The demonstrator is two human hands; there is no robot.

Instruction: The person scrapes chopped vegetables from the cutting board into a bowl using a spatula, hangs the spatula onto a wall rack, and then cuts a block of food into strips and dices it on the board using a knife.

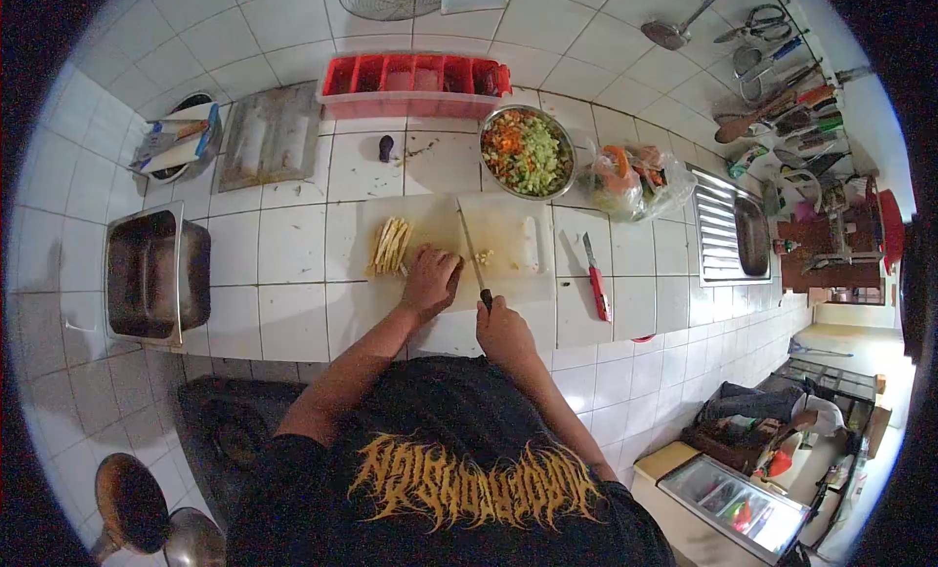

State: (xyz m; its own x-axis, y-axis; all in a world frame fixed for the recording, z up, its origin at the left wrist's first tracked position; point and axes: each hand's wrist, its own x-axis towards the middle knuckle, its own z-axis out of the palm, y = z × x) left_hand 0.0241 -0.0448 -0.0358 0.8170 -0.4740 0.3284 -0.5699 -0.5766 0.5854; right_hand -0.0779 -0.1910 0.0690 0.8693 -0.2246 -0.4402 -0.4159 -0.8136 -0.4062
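Note:
A kitchen knife [469,237] stands with its blade across the pale cutting board [420,210], and my right hand [505,331] is wrapped around its dark handle. My left hand [432,277] rests on the board just left of the blade, fingers curled and pressed together. Whatever lies under those fingertips is hidden. A bundle of pale yellowish vegetable strips [390,245] lies left of my left hand. Small pale cut pieces [484,258] sit right of the blade. Behind the board, a metal bowl [570,181] holds diced green and orange vegetables [529,149].
A red-handled knife [597,282] lies right of the board, below a plastic bag of vegetables [637,179]. At the back stand a red compartment box [415,106] and a dark vegetable end [386,149]. A steel pan [181,274] is far left; a sink [751,237] is right. Another person [772,406] is at lower right.

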